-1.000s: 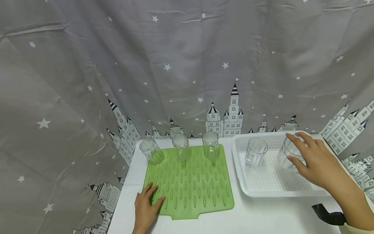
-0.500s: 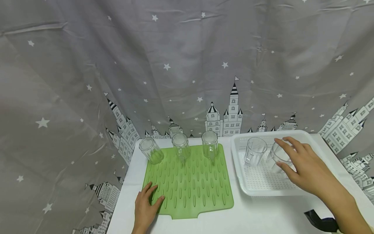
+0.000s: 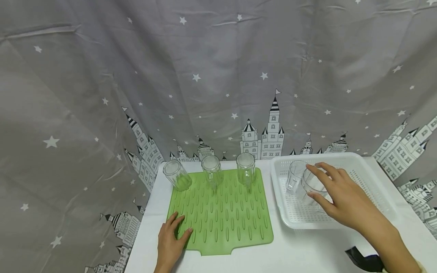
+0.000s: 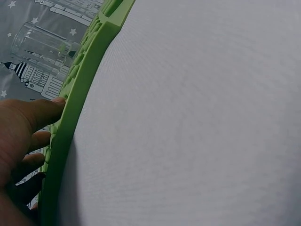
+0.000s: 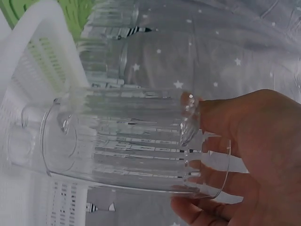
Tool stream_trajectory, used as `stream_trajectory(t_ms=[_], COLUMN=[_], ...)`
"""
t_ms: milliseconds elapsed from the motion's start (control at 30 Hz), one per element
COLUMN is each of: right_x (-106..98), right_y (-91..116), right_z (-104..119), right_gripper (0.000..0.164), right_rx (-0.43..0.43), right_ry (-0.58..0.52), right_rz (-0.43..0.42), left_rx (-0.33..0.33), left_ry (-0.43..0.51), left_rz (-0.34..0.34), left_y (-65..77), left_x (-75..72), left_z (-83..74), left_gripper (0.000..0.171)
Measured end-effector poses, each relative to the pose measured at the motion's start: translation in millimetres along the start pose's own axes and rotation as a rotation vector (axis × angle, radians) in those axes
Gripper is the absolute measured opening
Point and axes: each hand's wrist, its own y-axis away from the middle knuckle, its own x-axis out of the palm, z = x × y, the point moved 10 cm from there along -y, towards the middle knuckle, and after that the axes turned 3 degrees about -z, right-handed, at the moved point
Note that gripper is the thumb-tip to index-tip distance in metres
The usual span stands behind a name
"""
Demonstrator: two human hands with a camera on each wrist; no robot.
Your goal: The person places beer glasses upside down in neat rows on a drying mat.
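Note:
My right hand point(image 3: 346, 195) holds a clear glass mug point(image 3: 311, 185) near its rim, thumb on one side and fingers on the other. The right wrist view shows this mug point(image 5: 127, 146) with its base toward the white basket point(image 3: 307, 224). Just left of it, a second glass mug point(image 3: 293, 178) stands in the basket, partly overlapped. My left hand point(image 3: 170, 240) rests on the front left edge of the green drying mat point(image 3: 225, 220). In the left wrist view its thumb and fingers point(image 4: 40, 113) touch the mat's edge, holding nothing.
Along the mat's back edge, three glass mugs stand upside down: a left one point(image 3: 177, 176), a middle one point(image 3: 211, 172) and a right one point(image 3: 246, 170). The left one leans in view. A grey curtain point(image 3: 205, 57) hangs behind the white table point(image 3: 273, 258).
My right hand has moved left within the basket area, bringing the held mug from the basket's right part to close beside the other mug. The left hand stays where it was.

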Motion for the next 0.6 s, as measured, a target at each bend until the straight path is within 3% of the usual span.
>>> stream_trajectory(t_ms=[600], right_x=[22], right_y=[-26], right_z=[53], right_gripper=[0.069], right_rx=[-0.112], right_ry=[-0.046], right_rz=[-0.018], left_rx=[-0.016], left_ry=[0.004], left_rz=[0.03], left_y=[-0.5], left_x=[2.8], left_z=[2.5], left_gripper=[0.06])
